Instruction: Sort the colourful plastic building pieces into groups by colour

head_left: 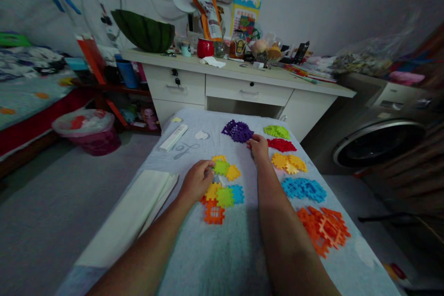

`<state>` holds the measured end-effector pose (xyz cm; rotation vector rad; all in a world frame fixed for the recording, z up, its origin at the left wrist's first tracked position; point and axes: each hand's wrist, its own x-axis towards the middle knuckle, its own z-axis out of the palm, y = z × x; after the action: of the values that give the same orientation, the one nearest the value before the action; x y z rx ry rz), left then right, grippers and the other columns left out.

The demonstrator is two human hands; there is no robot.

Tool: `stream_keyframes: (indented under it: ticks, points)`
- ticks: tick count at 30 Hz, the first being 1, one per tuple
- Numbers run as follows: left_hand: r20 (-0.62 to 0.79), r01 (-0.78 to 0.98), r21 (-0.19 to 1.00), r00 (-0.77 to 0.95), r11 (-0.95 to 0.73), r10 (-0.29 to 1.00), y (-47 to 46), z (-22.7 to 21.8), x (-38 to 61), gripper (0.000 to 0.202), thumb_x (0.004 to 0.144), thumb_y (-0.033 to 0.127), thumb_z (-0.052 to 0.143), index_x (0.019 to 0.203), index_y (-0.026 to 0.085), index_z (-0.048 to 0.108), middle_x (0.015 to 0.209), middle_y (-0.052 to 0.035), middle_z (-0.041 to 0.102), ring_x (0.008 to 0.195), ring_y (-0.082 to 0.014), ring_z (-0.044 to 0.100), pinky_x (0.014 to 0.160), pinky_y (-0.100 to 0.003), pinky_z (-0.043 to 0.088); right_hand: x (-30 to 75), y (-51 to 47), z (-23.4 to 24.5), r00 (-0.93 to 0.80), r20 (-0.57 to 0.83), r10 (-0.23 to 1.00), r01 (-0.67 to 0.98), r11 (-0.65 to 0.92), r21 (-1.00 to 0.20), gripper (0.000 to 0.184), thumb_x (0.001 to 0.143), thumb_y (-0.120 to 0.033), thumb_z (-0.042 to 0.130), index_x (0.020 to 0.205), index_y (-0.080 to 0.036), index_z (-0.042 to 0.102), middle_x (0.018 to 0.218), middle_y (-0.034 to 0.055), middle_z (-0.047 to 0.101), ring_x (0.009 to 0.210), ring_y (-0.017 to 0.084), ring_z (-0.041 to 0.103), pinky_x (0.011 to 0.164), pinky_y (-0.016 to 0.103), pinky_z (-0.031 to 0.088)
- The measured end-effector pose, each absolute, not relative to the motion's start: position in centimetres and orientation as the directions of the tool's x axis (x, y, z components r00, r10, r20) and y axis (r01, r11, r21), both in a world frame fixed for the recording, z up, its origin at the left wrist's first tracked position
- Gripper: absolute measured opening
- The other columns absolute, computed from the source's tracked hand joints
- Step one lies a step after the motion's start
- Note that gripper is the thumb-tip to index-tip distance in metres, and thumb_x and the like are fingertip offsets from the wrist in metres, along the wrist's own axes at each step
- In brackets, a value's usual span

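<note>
My left hand [198,179] is curled at the left side of a group of joined interlocking plastic squares, its fingertips at a green square [221,167]. Yellow, blue and orange squares belong to the same group; an orange square with a window-like grid [214,212] is at its near end. My right hand [259,147] reaches to the right edge of a purple pile of squares [237,130], fingers bent together; whatever is between them is hidden. Along the right side lie piles of green [276,132], red [281,144], yellow [289,163], blue [304,188] and orange squares [324,229].
A white folded sheet [128,212] and a long white box [174,138] lie on the left of the cloth-covered table [239,259]. Behind stands a cluttered desk [180,84] with half a watermelon rind [144,32]. A washing machine [367,125] is at right, a pink bin [90,134] at left.
</note>
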<state>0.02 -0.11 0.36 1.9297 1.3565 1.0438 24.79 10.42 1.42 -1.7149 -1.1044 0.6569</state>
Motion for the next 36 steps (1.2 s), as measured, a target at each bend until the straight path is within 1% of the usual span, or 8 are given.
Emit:
stream_keyframes:
  ticks: [5, 8, 10, 12, 18, 23, 30, 36]
  points:
    - [0.309, 0.532, 0.774, 0.157, -0.344, 0.938, 0.0, 0.2, 0.0, 0.027, 0.078, 0.019, 0.052, 0.102, 0.020, 0.064, 0.099, -0.0047, 0.068, 0.088, -0.0187, 0.063, 0.082, -0.035, 0.052, 24.6, 9.2, 3.6, 0.346, 0.239, 0.907, 0.693, -0.076, -0.717, 0.031, 0.076, -0.020, 0.051, 0.102, -0.011, 0.065, 0.101, 0.0100, 0.068, 0.096, 0.018, 0.062, 0.083, 0.027, 0.047]
    - [0.321, 0.545, 0.763, 0.151, -0.349, 0.935, 0.0, 0.0, -0.1, 0.029, 0.078, 0.018, 0.053, 0.104, 0.020, 0.064, 0.104, -0.0050, 0.068, 0.092, -0.0198, 0.063, 0.086, -0.037, 0.051, 23.2, 8.2, 6.0, -0.005, 0.099, 0.995, 0.769, 0.067, -0.636, 0.019, 0.080, -0.020, 0.054, 0.092, -0.013, 0.067, 0.085, 0.0042, 0.068, 0.078, 0.014, 0.061, 0.070, 0.022, 0.044]
    - [0.321, 0.548, 0.760, 0.149, -0.348, 0.935, 0.1, -0.1, -0.1, 0.031, 0.078, 0.018, 0.054, 0.107, 0.021, 0.063, 0.107, -0.0052, 0.068, 0.097, -0.0207, 0.063, 0.089, -0.038, 0.051, 21.7, 7.4, 7.6, -0.260, -0.062, 0.964, 0.807, 0.181, -0.562, 0.014, 0.079, -0.022, 0.061, 0.088, -0.014, 0.068, 0.080, 0.0013, 0.067, 0.071, 0.012, 0.058, 0.063, 0.020, 0.040]
    - [0.318, 0.549, 0.764, 0.139, -0.340, 0.938, 0.1, -0.2, -0.1, 0.033, 0.078, 0.017, 0.054, 0.110, 0.020, 0.062, 0.111, -0.0064, 0.067, 0.101, -0.0216, 0.063, 0.091, -0.038, 0.050, 19.7, 6.5, 8.8, -0.404, -0.217, 0.888, 0.846, 0.273, -0.459, 0.016, 0.077, -0.026, 0.068, 0.088, -0.015, 0.069, 0.084, 0.0018, 0.068, 0.072, 0.012, 0.058, 0.060, 0.020, 0.038]
    - [0.334, 0.555, 0.762, 0.104, -0.334, 0.937, 0.3, -0.3, -0.2, 0.035, 0.079, 0.016, 0.054, 0.113, 0.020, 0.061, 0.113, -0.0076, 0.067, 0.105, -0.0224, 0.062, 0.095, -0.040, 0.050, 14.8, 4.4, 9.8, -0.449, -0.391, 0.804, 0.893, 0.413, -0.177, 0.049, 0.067, -0.037, 0.080, 0.108, -0.015, 0.067, 0.107, 0.0109, 0.070, 0.090, 0.021, 0.065, 0.060, 0.023, 0.041]
    - [0.346, 0.567, 0.751, 0.098, -0.338, 0.933, 0.3, -0.1, -0.1, 0.036, 0.078, 0.015, 0.055, 0.113, 0.020, 0.061, 0.112, -0.0077, 0.067, 0.106, -0.0235, 0.061, 0.096, -0.042, 0.049, 14.3, 4.1, 9.1, -0.418, -0.350, 0.838, 0.903, 0.424, -0.065, 0.052, 0.069, -0.035, 0.077, 0.115, -0.015, 0.065, 0.117, 0.0151, 0.066, 0.096, 0.024, 0.066, 0.067, 0.025, 0.046]
    - [0.356, 0.594, 0.733, 0.079, -0.330, 0.931, 0.2, -0.1, -0.2, 0.036, 0.078, 0.018, 0.055, 0.114, 0.020, 0.061, 0.112, -0.0085, 0.067, 0.109, -0.0255, 0.059, 0.099, -0.044, 0.047, 15.5, 4.4, 9.6, -0.427, -0.308, 0.850, 0.903, 0.420, -0.092, 0.027, 0.074, -0.017, 0.065, 0.099, -0.012, 0.071, 0.098, 0.0127, 0.072, 0.089, 0.021, 0.066, 0.065, 0.024, 0.041]
    - [0.362, 0.626, 0.697, 0.117, -0.351, 0.925, 0.1, 0.1, -0.4, 0.038, 0.077, 0.018, 0.056, 0.115, 0.021, 0.061, 0.116, -0.0074, 0.067, 0.114, -0.0267, 0.056, 0.101, -0.045, 0.044, 18.6, 5.5, 9.6, -0.418, -0.166, 0.893, 0.875, 0.347, -0.337, 0.018, 0.074, -0.013, 0.060, 0.089, -0.014, 0.070, 0.085, 0.0036, 0.069, 0.072, 0.012, 0.057, 0.060, 0.021, 0.036]
